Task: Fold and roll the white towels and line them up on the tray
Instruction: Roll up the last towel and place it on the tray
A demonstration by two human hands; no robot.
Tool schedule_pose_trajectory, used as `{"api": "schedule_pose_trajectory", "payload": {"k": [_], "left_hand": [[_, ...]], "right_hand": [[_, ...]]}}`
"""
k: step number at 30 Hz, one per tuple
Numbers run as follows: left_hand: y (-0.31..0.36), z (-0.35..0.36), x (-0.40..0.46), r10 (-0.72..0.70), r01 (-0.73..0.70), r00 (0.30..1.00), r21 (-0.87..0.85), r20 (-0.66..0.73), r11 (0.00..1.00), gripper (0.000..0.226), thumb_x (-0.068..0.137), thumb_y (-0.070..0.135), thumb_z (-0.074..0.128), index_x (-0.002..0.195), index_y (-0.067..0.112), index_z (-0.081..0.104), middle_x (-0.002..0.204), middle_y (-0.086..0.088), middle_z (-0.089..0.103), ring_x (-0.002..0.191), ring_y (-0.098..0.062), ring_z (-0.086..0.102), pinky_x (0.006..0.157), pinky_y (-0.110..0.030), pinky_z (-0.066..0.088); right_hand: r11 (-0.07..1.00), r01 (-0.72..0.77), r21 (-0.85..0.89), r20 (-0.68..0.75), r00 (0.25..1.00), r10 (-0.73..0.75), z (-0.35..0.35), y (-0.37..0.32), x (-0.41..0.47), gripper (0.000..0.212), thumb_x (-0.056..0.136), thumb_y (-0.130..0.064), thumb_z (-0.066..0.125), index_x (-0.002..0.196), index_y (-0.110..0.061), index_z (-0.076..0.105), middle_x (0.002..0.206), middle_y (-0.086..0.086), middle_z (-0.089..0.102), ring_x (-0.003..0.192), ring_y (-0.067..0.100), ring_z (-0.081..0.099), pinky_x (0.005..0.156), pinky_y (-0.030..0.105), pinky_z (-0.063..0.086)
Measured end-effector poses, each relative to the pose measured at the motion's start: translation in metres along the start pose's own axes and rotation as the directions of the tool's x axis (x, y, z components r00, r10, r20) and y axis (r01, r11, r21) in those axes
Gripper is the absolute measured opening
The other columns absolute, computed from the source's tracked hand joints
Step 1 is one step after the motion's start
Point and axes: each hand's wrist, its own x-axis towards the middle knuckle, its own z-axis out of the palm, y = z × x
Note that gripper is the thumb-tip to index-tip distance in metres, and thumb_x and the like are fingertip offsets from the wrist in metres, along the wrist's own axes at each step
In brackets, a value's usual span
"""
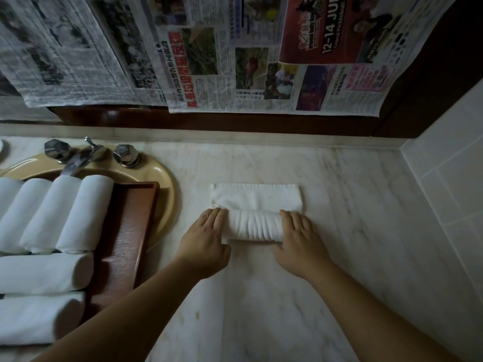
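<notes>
A white towel (pixel 256 205) lies folded on the marble counter, its near part wound into a roll and its far part still flat. My left hand (pixel 206 239) rests on the roll's left end with straight fingers. My right hand (pixel 298 236) lies on the right end the same way, thumb at the near side. At the left a dark wooden tray (pixel 130 231) sits over the basin. Several rolled white towels (pixel 65 212) lie side by side on it, and two more rolls (pixel 44 273) lie crosswise in front of them.
A beige basin (pixel 164 178) with a chrome tap (pixel 83 158) and two knobs sits under the tray. Newspaper sheets (pixel 235 61) hang on the wall behind the counter. A white tiled wall (pixel 449 178) closes the right side. Bare marble counter (pixel 261 296) lies near me.
</notes>
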Motion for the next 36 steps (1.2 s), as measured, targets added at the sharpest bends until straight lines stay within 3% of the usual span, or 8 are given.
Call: {"api": "schedule_pose_trajectory", "payload": {"k": [5,9,18,22,24,27,31,36], "left_hand": [[-0.009,0.007,0.021,0.024,-0.022,0.998,0.029,-0.058,0.999,0.056,0.077,0.035,0.064,0.125,0.009,0.053,0.119,-0.009,0.057,0.105,-0.033,0.054,0.09,-0.043,0.048],[-0.021,0.006,0.038,0.024,-0.022,0.999,0.034,-0.048,0.999,0.045,0.072,0.03,0.064,0.113,0.015,0.053,0.105,-0.004,0.055,0.092,-0.03,0.052,0.081,-0.042,0.049],[-0.035,0.001,0.06,-0.026,0.035,0.996,-0.111,0.083,0.993,0.046,0.066,0.019,0.059,0.111,0.016,0.049,0.107,-0.002,0.053,0.095,-0.027,0.048,0.079,-0.037,0.038],[-0.028,-0.009,0.054,-0.028,0.027,0.985,0.003,0.169,1.0,0.056,0.07,0.035,0.063,0.121,0.018,0.046,0.118,-0.001,0.048,0.107,-0.026,0.046,0.09,-0.035,0.038],[-0.025,-0.008,0.047,0.025,-0.036,0.995,0.108,0.099,0.994,0.071,0.074,0.062,0.06,0.127,0.016,0.048,0.125,-0.002,0.046,0.113,-0.027,0.045,0.101,-0.038,0.04],[-0.024,-0.007,0.042,0.137,-0.126,0.99,0.204,-0.044,0.971,0.084,0.084,0.087,0.044,0.122,0.013,0.057,0.12,-0.003,0.052,0.105,-0.025,0.05,0.097,-0.041,0.048],[-0.03,-0.003,0.041,0.234,-0.222,0.958,0.085,-0.166,0.971,0.078,0.088,0.077,0.053,0.139,0.018,0.06,0.113,-0.001,0.062,0.096,-0.028,0.055,0.083,-0.045,0.054],[-0.038,0.007,0.024,0.235,-0.237,0.944,0.019,-0.23,0.971,0.064,0.085,0.072,0.064,0.131,0.027,0.067,0.106,0.002,0.064,0.089,-0.027,0.056,0.073,-0.041,0.055]], "right_hand": [[1.0,0.014,0.007,0.053,0.998,-0.014,-0.011,0.008,0.024,0.073,0.075,-0.057,0.06,0.137,-0.022,0.041,0.132,0.002,0.046,0.129,0.027,0.044,0.108,0.038,0.035],[0.998,0.05,-0.028,0.077,0.996,-0.048,-0.015,0.017,0.039,0.065,0.075,-0.058,0.065,0.126,-0.023,0.045,0.127,0.001,0.045,0.122,0.026,0.048,0.099,0.038,0.038],[0.997,0.073,-0.014,0.147,0.987,-0.07,-0.019,0.03,0.067,0.062,0.074,-0.051,0.069,0.124,-0.026,0.042,0.122,-0.003,0.045,0.116,0.025,0.051,0.092,0.037,0.037],[0.995,0.094,0.013,0.13,0.987,-0.095,-0.02,0.029,0.061,0.07,0.073,-0.05,0.07,0.131,-0.03,0.036,0.128,-0.001,0.044,0.12,0.025,0.049,0.095,0.038,0.036],[0.991,0.133,-0.009,0.089,0.987,-0.132,-0.016,0.029,0.055,0.075,0.074,-0.056,0.07,0.135,-0.029,0.038,0.13,0.0,0.038,0.122,0.024,0.043,0.099,0.038,0.036],[0.977,0.214,0.018,-0.053,0.976,-0.213,-0.012,0.031,0.047,0.073,0.073,-0.061,0.077,0.132,-0.026,0.053,0.125,-0.003,0.04,0.114,0.022,0.043,0.096,0.04,0.044],[0.959,0.262,0.107,-0.202,0.95,-0.237,-0.001,0.038,0.034,0.076,0.069,-0.054,0.088,0.132,-0.018,0.064,0.111,-0.004,0.06,0.099,0.022,0.053,0.086,0.039,0.053],[0.94,0.255,0.229,-0.276,0.943,-0.188,0.009,0.048,0.015,0.069,0.07,-0.063,0.083,0.124,-0.023,0.07,0.111,-0.01,0.069,0.102,0.013,0.058,0.082,0.025,0.048]]}}
